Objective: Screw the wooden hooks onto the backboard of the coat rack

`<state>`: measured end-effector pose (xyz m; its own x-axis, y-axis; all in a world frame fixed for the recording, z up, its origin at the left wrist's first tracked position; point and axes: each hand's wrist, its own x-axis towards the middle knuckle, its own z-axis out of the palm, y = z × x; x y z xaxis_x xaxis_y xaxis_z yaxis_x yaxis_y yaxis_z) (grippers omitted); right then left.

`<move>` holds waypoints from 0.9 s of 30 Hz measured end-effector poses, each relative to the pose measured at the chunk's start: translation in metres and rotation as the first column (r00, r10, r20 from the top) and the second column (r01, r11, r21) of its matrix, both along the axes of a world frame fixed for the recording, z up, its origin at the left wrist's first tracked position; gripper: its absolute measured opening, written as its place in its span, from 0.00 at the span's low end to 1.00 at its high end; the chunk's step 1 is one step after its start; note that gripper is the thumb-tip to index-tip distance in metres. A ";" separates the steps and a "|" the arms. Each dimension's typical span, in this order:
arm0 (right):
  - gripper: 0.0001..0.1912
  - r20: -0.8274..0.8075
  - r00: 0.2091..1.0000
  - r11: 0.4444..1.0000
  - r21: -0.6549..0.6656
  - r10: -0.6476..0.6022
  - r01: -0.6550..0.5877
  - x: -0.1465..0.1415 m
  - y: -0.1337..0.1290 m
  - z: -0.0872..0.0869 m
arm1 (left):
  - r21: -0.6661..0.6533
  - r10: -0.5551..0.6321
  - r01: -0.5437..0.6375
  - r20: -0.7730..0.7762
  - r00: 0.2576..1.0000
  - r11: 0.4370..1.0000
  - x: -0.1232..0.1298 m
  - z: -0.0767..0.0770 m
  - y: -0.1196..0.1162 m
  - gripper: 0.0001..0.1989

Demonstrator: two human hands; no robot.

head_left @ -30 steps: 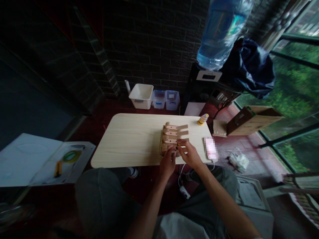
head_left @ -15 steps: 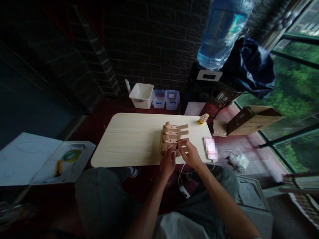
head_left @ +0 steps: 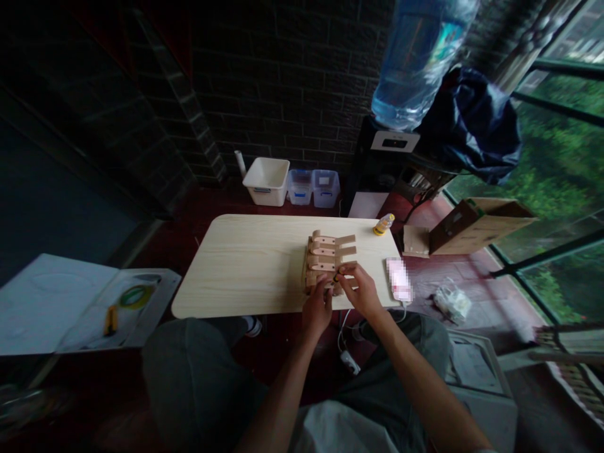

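Observation:
A wooden assembly (head_left: 323,251) with several parallel strips, pinkish pieces and dark round spots sits on the right half of the light wood table (head_left: 245,264). My left hand (head_left: 318,306) is closed at its near edge, fingertips gripping the wood. My right hand (head_left: 361,289) pinches a small black-and-yellow piece (head_left: 336,276), apparently a short tool, against the assembly's near right part. Its exact kind is too small to make out. My fingers cover the nearest strip.
A small yellow-capped bottle (head_left: 384,224) stands at the table's far right corner, and a phone (head_left: 399,279) with a cable lies at the right edge. Left of the table is an open white case (head_left: 155,296). Bins (head_left: 267,182) and a water dispenser (head_left: 372,170) are beyond.
Both hands stay at the assembly's near end. The small black-and-yellow piece in my right fingers has tilted slightly; otherwise little differs.

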<state>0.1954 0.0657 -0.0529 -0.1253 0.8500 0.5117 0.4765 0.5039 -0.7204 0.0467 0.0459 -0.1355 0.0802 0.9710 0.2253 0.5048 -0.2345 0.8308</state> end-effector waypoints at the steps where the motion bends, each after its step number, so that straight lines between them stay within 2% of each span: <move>1: 0.06 0.007 1.000 1.000 -0.005 0.015 -0.015 0.000 0.000 0.001 | 0.002 0.000 0.000 0.001 1.000 1.000 0.000 0.001 0.000 0.17; 6: 0.12 0.034 0.996 0.993 -0.092 0.082 -0.078 -0.003 -0.004 -0.003 | -0.006 0.008 -0.008 -0.006 1.000 1.000 0.000 0.003 -0.001 0.18; 13: 0.12 -0.016 1.000 0.995 -0.103 -0.006 0.004 -0.004 0.000 -0.027 | -0.005 0.030 -0.030 -0.033 0.999 1.000 -0.001 -0.002 -0.002 0.18; 19: 0.12 0.047 0.998 0.998 -0.041 0.039 -0.037 -0.008 0.001 -0.018 | -0.012 0.022 -0.022 -0.017 1.000 1.000 0.000 -0.001 0.001 0.19; 23: 0.13 0.061 0.996 0.993 -0.100 0.070 -0.064 -0.009 -0.002 -0.013 | 0.001 0.011 -0.011 -0.030 0.999 1.000 -0.001 0.000 0.001 0.19; 27: 0.13 0.015 0.999 0.990 -0.135 0.043 -0.040 -0.005 -0.003 -0.019 | 0.019 0.019 -0.019 -0.035 0.999 1.000 0.000 0.001 0.000 0.19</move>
<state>0.1908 0.0624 -0.0724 -0.1699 0.9047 0.3907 0.4703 0.4229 -0.7746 0.0463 0.0457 -0.1342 0.0700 0.9681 0.2404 0.5384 -0.2396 0.8079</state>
